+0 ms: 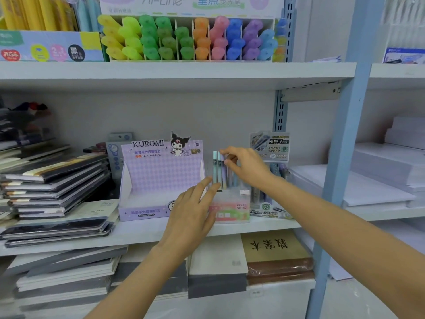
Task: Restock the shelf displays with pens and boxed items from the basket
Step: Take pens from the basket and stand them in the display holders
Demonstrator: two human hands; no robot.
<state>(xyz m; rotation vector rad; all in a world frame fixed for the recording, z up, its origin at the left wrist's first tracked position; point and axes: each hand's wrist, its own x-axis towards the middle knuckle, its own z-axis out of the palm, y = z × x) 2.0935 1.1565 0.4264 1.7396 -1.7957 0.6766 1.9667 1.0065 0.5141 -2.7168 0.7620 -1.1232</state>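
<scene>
Status: restocking in progress, judged well short of complete.

The right hand point(243, 164) has its fingertips curled and pinched together on the tops of the pastel pens point(217, 171). These stand upright in the Fruit Soda display box point(236, 208), directly under that hand. The left hand point(195, 208) lies with fingers straight and slightly spread, and its fingertips touch the box's left front corner, apparently to steady it. It holds nothing.

Done, as far as visible: a small cluster of pens is seated in the box, which looks only partly filled.

Outstanding: the Kuromi display point(161, 176), just left of the left hand, shows a bare interior and appears to need stock. The lead-refill display point(269, 148), just behind and to the right of the right hand, holds some items; its fill level cannot be judged.

The basket is not in view, so remaining stock cannot be assessed. No boxed items are in either hand.
</scene>
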